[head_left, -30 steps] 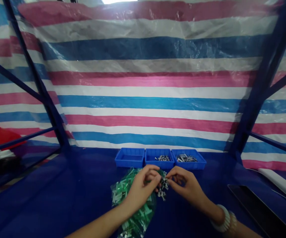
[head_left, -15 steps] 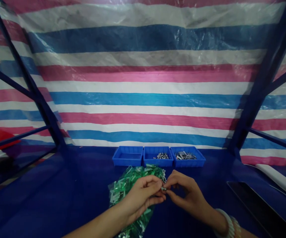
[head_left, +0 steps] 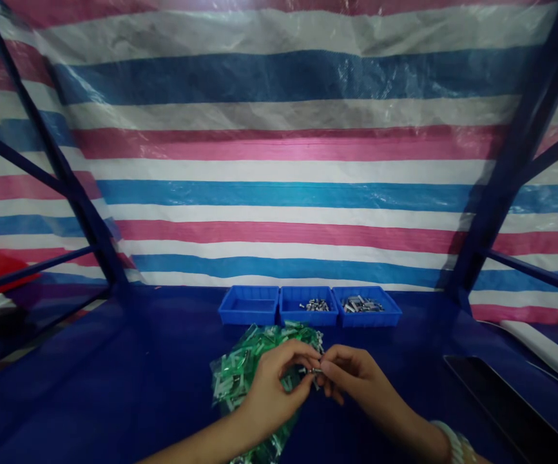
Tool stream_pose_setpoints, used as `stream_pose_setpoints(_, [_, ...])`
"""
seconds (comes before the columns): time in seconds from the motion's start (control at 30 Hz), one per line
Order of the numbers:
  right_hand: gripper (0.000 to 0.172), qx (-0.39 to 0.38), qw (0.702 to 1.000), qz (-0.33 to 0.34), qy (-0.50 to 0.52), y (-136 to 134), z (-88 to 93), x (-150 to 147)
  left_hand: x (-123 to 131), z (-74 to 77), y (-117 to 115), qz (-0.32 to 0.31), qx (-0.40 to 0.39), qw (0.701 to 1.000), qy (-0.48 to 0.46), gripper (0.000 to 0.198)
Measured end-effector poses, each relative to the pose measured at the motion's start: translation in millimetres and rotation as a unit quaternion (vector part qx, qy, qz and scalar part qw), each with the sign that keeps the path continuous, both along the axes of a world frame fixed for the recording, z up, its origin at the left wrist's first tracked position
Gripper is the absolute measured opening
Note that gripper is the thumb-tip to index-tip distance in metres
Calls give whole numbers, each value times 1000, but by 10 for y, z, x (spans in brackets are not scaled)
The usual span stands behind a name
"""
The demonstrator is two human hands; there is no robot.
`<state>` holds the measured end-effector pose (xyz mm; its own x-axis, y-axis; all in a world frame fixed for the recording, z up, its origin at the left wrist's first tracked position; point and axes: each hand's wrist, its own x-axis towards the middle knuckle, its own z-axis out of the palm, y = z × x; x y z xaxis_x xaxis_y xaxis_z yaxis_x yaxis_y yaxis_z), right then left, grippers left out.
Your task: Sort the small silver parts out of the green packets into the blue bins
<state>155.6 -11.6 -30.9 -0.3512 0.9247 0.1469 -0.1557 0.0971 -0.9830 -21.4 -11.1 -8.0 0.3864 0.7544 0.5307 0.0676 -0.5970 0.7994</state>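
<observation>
Above the front of the table, my left hand (head_left: 283,377) and my right hand (head_left: 351,374) meet at the fingertips. Between them is a small silver screw-like metal part (head_left: 314,371), pinched from both sides; its exact shape is mostly covered by fingers. Partly under my left hand and forearm lies a clear plastic bag (head_left: 240,361) of green and silver pieces. Behind the hands stands a row of blue bins: the middle bin (head_left: 308,318) has small metal parts (head_left: 316,305), and the right bin (head_left: 370,319) holds longer metal parts (head_left: 360,303).
The left blue bin (head_left: 249,316) shows a bare bottom. A dark flat device (head_left: 506,406) lies at the right, near a white device (head_left: 547,348) with a cable. Blue frame posts (head_left: 489,193) stand at both sides, before a striped plastic sheet (head_left: 279,171).
Both hands have turned around the metal part. My left thumb has dropped lower and apart from the index finger, and my right hand's fingers have curled in under the thumb.
</observation>
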Motion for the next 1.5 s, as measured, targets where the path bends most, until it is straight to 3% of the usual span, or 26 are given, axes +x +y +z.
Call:
stream_pose_setpoints(0.2, [26,21,1000,6,-21,14,-8,19,-23,13,17,21,105,993,42,26])
stream_pose_setpoints(0.27, [25,87,993,-35,-74,123,33,24,-36,24,34,36,100,993,48,24])
stream_pose_setpoints(0.33, [24,175,968,-109,-146,316,114,40,-50,25,53,57,67,995,49,22])
stream_pose_setpoints(0.43, [19,218,941,-182,-185,658,267,113,-70,8,78,69,27,997,35,20])
stream_pose_setpoints(0.53, [28,251,910,-229,-237,825,341,225,-86,1,97,69,18,997,25,19])
stream_pose_setpoints(0.6, [24,270,898,-211,-277,768,310,268,-92,9,105,74,11,997,23,19])
stream_pose_setpoints(0.7, [13,289,890,-118,-331,517,177,241,-90,22,110,80,-4,997,17,17])
stream_pose_setpoints(0.77, [14,296,885,-70,-353,345,83,191,-80,21,109,82,-10,996,14,16])
stream_pose_setpoints(0.87, [18,294,874,-47,-385,206,-13,140,-64,5,101,81,-12,996,18,15])
stream_pose_setpoints(1.0, [20,280,867,-37,-410,219,-89,161,-57,-2,86,77,-15,996,30,15])
stream_pose_setpoints(1.2, [17,284,869,-47,-402,259,-173,199,-38,34,62,75,-39,996,38,12])
stream_pose_setpoints(1.33, [14,290,869,-62,-395,247,-133,210,-15,71,38,70,-63,995,27,9])
stream_pose_setpoints(1.5, [4,355,882,-181,-250,118,64,176,19,69,6,31,-187,981,-34,15])
